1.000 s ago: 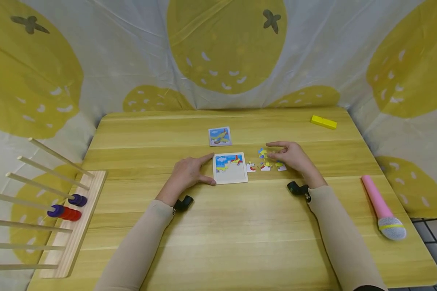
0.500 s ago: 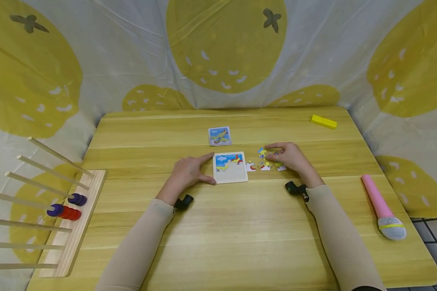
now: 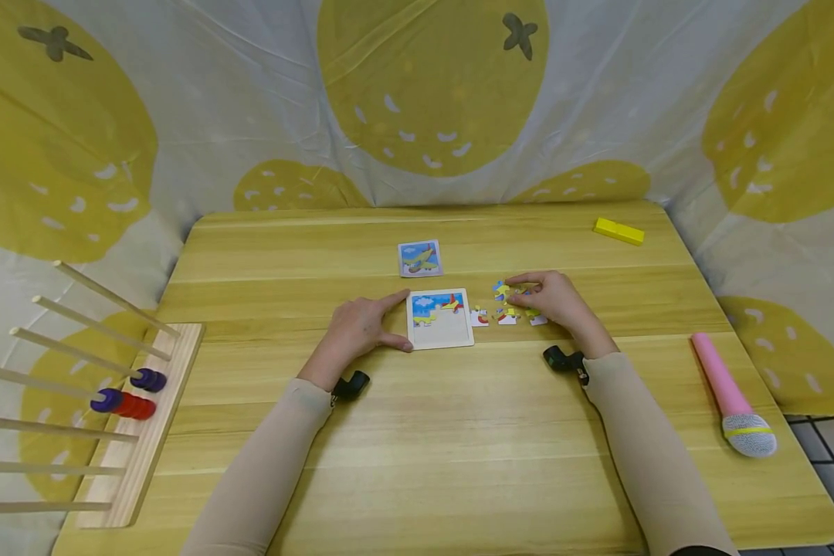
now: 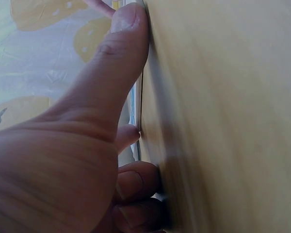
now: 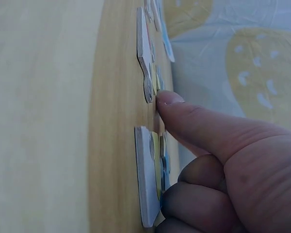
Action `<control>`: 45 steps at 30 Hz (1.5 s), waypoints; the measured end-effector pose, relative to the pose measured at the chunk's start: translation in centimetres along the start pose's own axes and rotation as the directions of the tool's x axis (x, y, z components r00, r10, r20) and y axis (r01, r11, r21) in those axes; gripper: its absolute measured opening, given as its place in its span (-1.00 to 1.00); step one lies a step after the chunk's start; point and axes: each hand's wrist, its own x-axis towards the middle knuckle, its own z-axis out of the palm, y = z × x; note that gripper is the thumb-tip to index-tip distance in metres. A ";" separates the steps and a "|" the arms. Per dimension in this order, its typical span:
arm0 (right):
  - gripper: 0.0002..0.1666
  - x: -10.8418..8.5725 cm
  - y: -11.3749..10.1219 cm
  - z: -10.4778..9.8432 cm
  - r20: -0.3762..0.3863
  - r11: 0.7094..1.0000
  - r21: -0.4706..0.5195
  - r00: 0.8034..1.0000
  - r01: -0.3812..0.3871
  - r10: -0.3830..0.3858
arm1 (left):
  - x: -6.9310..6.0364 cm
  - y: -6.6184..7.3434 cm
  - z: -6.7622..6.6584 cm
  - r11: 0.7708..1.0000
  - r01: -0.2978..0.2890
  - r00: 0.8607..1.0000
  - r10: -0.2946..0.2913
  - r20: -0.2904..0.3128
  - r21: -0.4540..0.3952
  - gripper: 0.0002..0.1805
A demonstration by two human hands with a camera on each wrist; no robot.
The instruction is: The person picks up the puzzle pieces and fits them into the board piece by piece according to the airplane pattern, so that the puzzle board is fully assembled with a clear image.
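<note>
In the head view, my left hand [image 3: 357, 332] touches the left corners of the white puzzle tray [image 3: 448, 337], its thumb and index finger spread apart. Blue, yellow and red pieces fill the tray's upper part and some of its left side. My right hand [image 3: 559, 305] has thumb and index finger at the right side of a blue-and-yellow puzzle piece [image 3: 501, 290], pinching it. Several loose pieces lie below and beside that hand, one of them a white-and-red piece [image 3: 506, 317]; some are partly hidden. In the right wrist view, the thumb [image 5: 199, 119] reaches down among pieces.
A picture card [image 3: 420, 259] with an airplane lies behind the tray. At the back right is a yellow block [image 3: 619, 231]; a pink toy microphone [image 3: 721, 376] lies at the right. A wooden peg rack [image 3: 170, 417] with purple and red rings stands at the left.
My right hand has shifted slightly left, its fingertips coming closer around the blue-and-yellow piece, then stayed there. My left hand and the tray have not moved.
</note>
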 end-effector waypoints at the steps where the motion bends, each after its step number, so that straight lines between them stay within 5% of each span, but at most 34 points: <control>1: -0.52 0.0 0.0 0.0 -0.004 1.000 -0.003 1.000 -0.003 0.003 | 0.0 0.0 0.0 1.000 -0.001 1.000 0.001 0.000 -0.001 0.20; 14: -0.58 0.0 -0.1 0.4 -0.024 0.993 -0.090 0.996 0.080 -0.083 | 0.0 0.1 -0.1 1.000 -0.001 1.000 0.001 0.003 -0.001 0.20; 20: -0.58 -0.5 -1.1 0.6 -0.052 0.992 -0.053 0.991 0.118 -0.120 | 0.0 0.1 -0.1 1.000 -0.001 1.000 0.001 0.002 -0.005 0.20; 24: -0.57 -0.8 -3.1 1.8 -0.012 0.989 -0.013 0.989 0.148 -0.148 | 0.0 0.1 -0.1 1.000 0.005 1.000 -0.005 0.005 -0.010 0.21; 33: -0.63 -0.7 -7.3 6.2 0.092 0.951 -0.103 0.955 0.290 -0.282 | 0.0 0.1 -0.2 1.000 0.009 1.000 -0.008 0.018 -0.006 0.19; 45: -0.62 -0.5 -8.2 7.5 0.120 0.924 -0.191 0.942 0.331 -0.312 | 0.0 0.0 -0.1 1.000 0.002 1.000 -0.002 0.013 0.002 0.19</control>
